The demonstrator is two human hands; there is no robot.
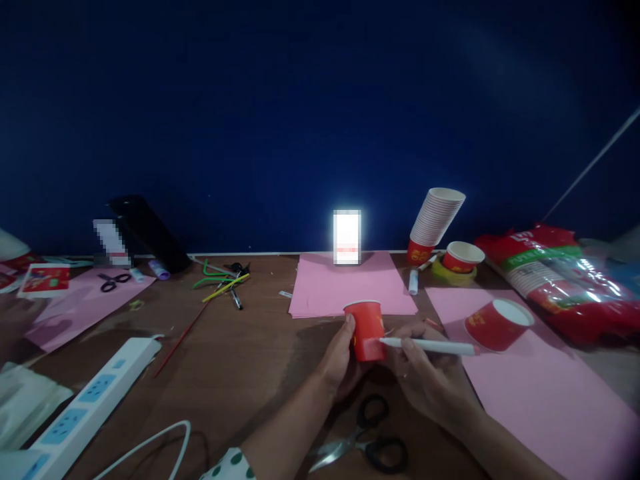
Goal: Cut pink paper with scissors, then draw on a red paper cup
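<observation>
My left hand (340, 357) is wrapped round the left side of a red paper cup (367, 323), held upright above the table. A lighter pinkish patch shows low on the cup's wall. In my right hand (425, 370) is a white marker pen (440, 346), gripped between thumb and fingers, its tip at that patch. Whether the tip touches the cup I cannot quite tell. Below the hands lie black-handled scissors (367, 437). To the right, another red paper cup (497, 325) lies tilted on a pink sheet (540, 393).
A leaning cup stack (437, 220), a cup in a yellow tape roll (454, 272) and a red plastic bag of cups (560, 280) stand right. Pink paper (350, 287) lies ahead. Left are bent straws (217, 280), a power strip (95, 403) and a cable (185, 443).
</observation>
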